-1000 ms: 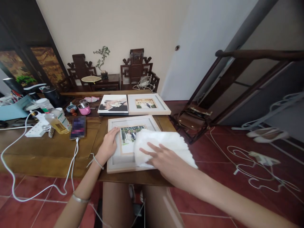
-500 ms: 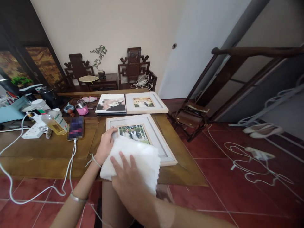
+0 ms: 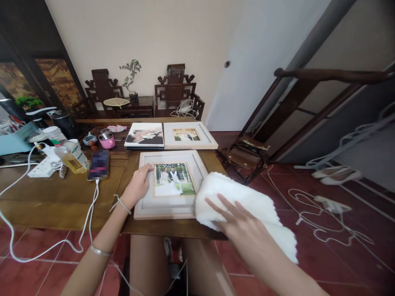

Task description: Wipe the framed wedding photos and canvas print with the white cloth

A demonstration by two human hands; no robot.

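- Near picture frame (image 3: pixel 171 185), one: flat, face up on the counter (image 3: pixel 68 201), close to its 6 o'clock edge. Judged stiff, fairly light, prone to slide; the face likely fragile, though glazing cannot be told. Best held by the pale side bars at 9 and 3 o'clock.
- White cloth (image 3: pixel 216 189), one: covers that frame's 4 o'clock corner and extends past the counter's edge. Judged soft, limp, very light; best taken by a gathered fold.
- Left grip (image 3: pixel 138 187): at the near frame's 9 o'clock side, fingertips on the bar toward 10; thumb hidden; how firmly it closes, cannot tell.
- Right grip (image 3: pixel 242 224): palm down, fingers spread wide upon the cloth, no clenched hold showing.
- Far picture frame (image 3: pixel 191 136), one: flat, at 12 o'clock from the near one; probably equally rigid.
- White-edged picture panel (image 3: pixel 145 135): just beside, at 9 o'clock.
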